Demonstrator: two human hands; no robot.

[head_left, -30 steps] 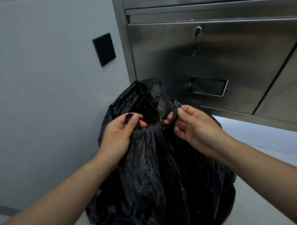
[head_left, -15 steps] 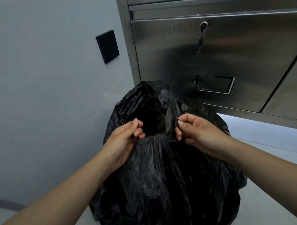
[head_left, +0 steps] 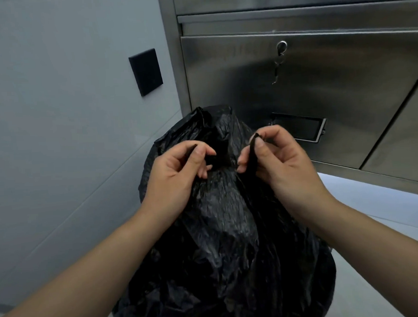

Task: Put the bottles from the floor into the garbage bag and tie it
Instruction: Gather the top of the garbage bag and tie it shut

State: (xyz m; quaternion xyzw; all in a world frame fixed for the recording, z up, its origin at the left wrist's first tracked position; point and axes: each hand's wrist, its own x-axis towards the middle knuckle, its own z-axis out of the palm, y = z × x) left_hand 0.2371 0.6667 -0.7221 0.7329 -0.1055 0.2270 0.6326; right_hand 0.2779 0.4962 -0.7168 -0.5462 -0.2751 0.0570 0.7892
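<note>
Pinching a black strip of the garbage bag, left hand is closed at 10 o'clock of the gathered neck. Right hand grips another strip at 2 o'clock; bag sits on floor before steel cabinet.

One view only, from the head, looking forward and steeply down along both forearms. It sits close: the left hand and right hand meet mid-frame over the bag, which fills the lower centre. The wide lens bends the edges. The wall runs down the left side, the steel cabinet fills the upper right, and the floor shows pale at right.
</note>
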